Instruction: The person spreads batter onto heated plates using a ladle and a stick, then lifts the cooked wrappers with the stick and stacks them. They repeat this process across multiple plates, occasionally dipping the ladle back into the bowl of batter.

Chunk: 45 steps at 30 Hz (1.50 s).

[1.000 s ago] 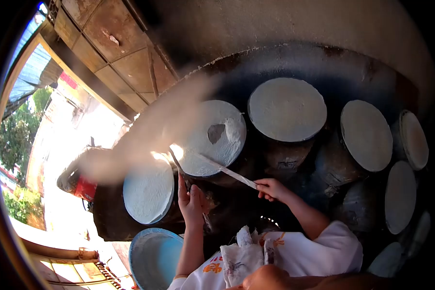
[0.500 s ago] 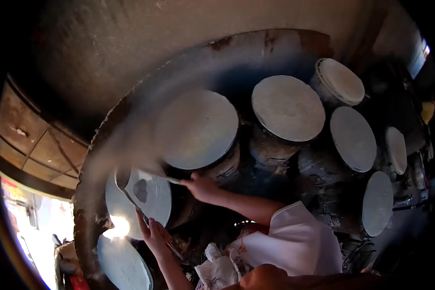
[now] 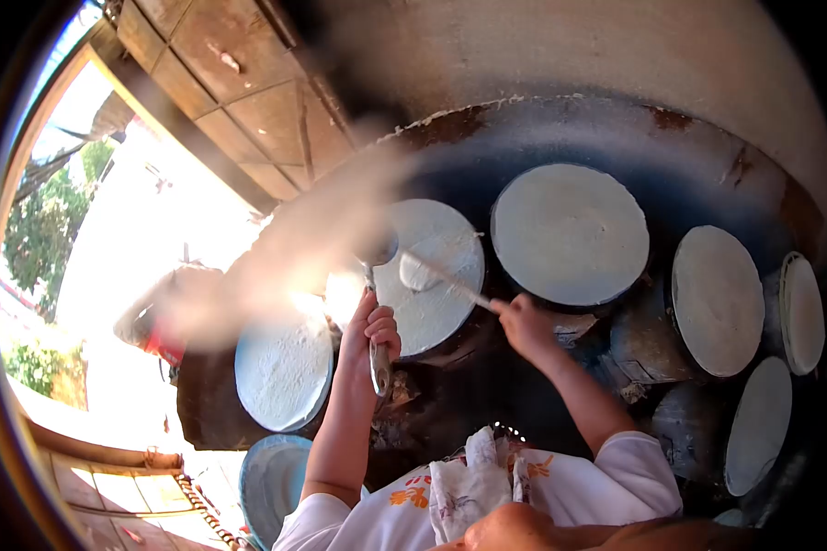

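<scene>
My left hand (image 3: 375, 329) is closed round the handle of a metal ladle (image 3: 380, 246), held upright with its bowl up in the steam. A thin handle is gripped in my right hand (image 3: 526, 328). It belongs to a spreader with a round head (image 3: 420, 273), which lies over a round griddle (image 3: 439, 326) coated with pale batter. The ladle's bowl overlaps that griddle's left edge in view; whether it touches cannot be told. Steam blurs the area around the bowl.
More batter-covered round griddles stand in an arc: one on the left (image 3: 283, 381), a large one behind (image 3: 572, 234), and several on the right (image 3: 719, 301). A light blue basin (image 3: 271, 487) is beside my left forearm. A curved wall (image 3: 698, 147) surrounds the back.
The view has turned left, showing the bright opening and the basin. My left hand has raised the ladle from over the griddle. The spreader's head is now over the griddle's batter.
</scene>
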### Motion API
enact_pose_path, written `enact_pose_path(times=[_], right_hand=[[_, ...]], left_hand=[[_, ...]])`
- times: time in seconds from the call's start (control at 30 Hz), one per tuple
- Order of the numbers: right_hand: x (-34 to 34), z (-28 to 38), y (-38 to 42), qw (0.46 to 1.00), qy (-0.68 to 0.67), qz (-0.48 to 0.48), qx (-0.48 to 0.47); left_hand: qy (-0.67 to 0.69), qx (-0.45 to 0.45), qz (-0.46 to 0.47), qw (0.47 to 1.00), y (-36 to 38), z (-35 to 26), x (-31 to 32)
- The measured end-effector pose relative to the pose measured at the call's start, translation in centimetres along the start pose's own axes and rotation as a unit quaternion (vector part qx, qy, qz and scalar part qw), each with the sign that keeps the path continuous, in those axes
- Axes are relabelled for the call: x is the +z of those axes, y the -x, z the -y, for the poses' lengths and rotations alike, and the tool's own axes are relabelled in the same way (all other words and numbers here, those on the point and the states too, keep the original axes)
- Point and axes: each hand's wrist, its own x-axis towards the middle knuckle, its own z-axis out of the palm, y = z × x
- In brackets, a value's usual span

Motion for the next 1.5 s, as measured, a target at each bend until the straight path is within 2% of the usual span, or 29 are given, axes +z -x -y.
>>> enact_pose_path(times=[0.07, 0.1, 0.17, 0.2, 0.27, 0.3, 0.37, 0.4, 0.43, 0.47, 0.5, 0.53, 0.57, 0.63, 0.67, 0.7, 0.73, 0.8, 0.9, 0.97, 1.03, 1.1, 1.13, 1.2, 1.23, 1.3, 1.37, 1.43, 1.5], right_hand=[[-0.2, -1.8, -2.2, 1.0, 0.001, -0.027, -0.01], [-0.2, -2.0, -2.5, 0.999, -0.004, -0.034, -0.019], [-0.6, -1.2, -1.9, 0.996, 0.02, 0.036, -0.078], [-1.9, 0.2, -0.9, 0.995, 0.025, 0.069, -0.063], [-2.6, 0.0, 2.0, 0.997, 0.002, 0.06, -0.057], [-2.6, -0.5, 2.5, 0.997, -0.009, 0.05, -0.053], [-2.3, -1.1, 5.3, 0.999, -0.026, -0.041, 0.007], [-0.9, -0.6, 6.6, 0.992, -0.068, -0.077, 0.073], [1.2, -0.5, 7.7, 0.992, -0.064, -0.111, -0.008], [4.1, -0.1, 8.7, 0.979, -0.189, -0.042, 0.057], [4.9, 2.9, 9.1, 0.92, -0.334, 0.038, 0.201], [5.3, 4.7, 8.9, 0.867, -0.421, 0.085, 0.253], [5.7, 5.7, 8.4, 0.863, -0.427, 0.095, 0.254], [5.3, 6.3, 7.5, 0.942, -0.305, 0.049, 0.134], [4.6, 5.9, 6.7, 0.975, -0.217, 0.003, 0.048], [3.6, 5.6, 6.6, 0.99, -0.128, -0.041, -0.032], [1.4, 6.6, 5.8, 0.99, -0.14, -0.007, 0.033], [1.4, 4.5, 4.1, 0.955, -0.266, -0.063, 0.119], [3.0, 3.2, 5.3, 0.974, -0.212, 0.002, 0.074], [4.5, 5.5, 7.5, 0.985, -0.133, 0.099, 0.037], [5.0, 6.8, 8.0, 0.984, -0.149, 0.094, -0.007], [7.6, 3.6, 7.6, 0.964, -0.259, -0.024, 0.046], [7.1, 3.5, 8.1, 0.96, -0.274, -0.002, 0.05], [5.1, 5.2, 11.3, 0.958, -0.27, 0.073, 0.062], [4.2, 6.3, 12.8, 0.957, -0.249, 0.132, 0.069], [4.4, 9.8, 15.3, 0.951, -0.255, 0.165, 0.058], [6.2, 12.4, 16.4, 0.946, -0.278, 0.157, 0.051], [7.7, 15.5, 16.2, 0.942, -0.282, 0.181, 0.031], [7.7, 18.9, 15.7, 0.942, -0.256, 0.199, -0.085]], left_hand=[[0.053, -0.035, -0.004, 0.998, 1.4, 0.7, 0.1], [0.045, -0.016, -0.022, 0.999, 1.4, 0.4, -0.5], [0.043, -0.007, -0.04, 0.998, 0.9, 0.0, -1.2], [0.037, -0.001, -0.04, 0.999, 0.3, -0.2, -1.3], [0.028, 0.012, -0.047, 0.998, -0.7, -0.4, -2.0], [0.016, 0.018, -0.051, 0.998, -1.4, -0.6, -2.3], [-0.008, 0.046, -0.046, 0.998, -2.2, -0.3, -2.9], [-0.006, 0.045, -0.044, 0.998, -2.7, -0.4, -3.5], [-0.007, 0.043, -0.044, 0.998, -2.9, -0.3, -4.8], [-0.004, 0.058, -0.052, 0.997, -3.5, 0.0, -6.2], [0.011, 0.087, -0.078, 0.993, -4.1, 0.9, -7.6], [0.016, 0.124, -0.082, 0.989, -4.7, 2.6, -8.7], [0.018, 0.163, -0.082, 0.983, -5.2, 4.1, -9.7], [0.089, 0.175, 0.009, 0.98, -5.8, 5.3, -11.0], [0.211, 0.112, 0.081, 0.968, -4.2, 6.5, -8.9], [0.243, 0.081, 0.125, 0.959, -3.3, 6.7, -7.5], [0.278, 0.053, 0.161, 0.946, -2.1, 6.9, -7.0], [0.303, 0.039, 0.218, 0.927, 1.2, 7.9, -6.4], [0.272, 0.056, 0.263, 0.924, 6.9, 7.3, -6.0], [0.247, 0.078, 0.294, 0.92, 13.1, 6.9, -5.9], [0.192, 0.166, 0.286, 0.924, 20.4, 6.3, -7.2], [0.107, 0.258, 0.209, 0.937, 28.2, 6.2, -9.7], [0.064, 0.308, 0.136, 0.94, 32.0, 5.5, -12.9], [0.089, 0.426, -0.026, 0.9, 36.9, 5.0, -18.7], [0.113, 0.476, -0.112, 0.865, 38.2, 4.8, -21.9], [0.149, 0.546, -0.248, 0.787, 37.8, 2.7, -31.4], [0.197, 0.461, -0.438, 0.746, 35.0, 0.5, -39.2], [0.18, 0.395, -0.484, 0.76, 31.9, 1.2, -44.2], [0.072, 0.25, -0.451, 0.854, 30.4, 4.4, -42.0]])
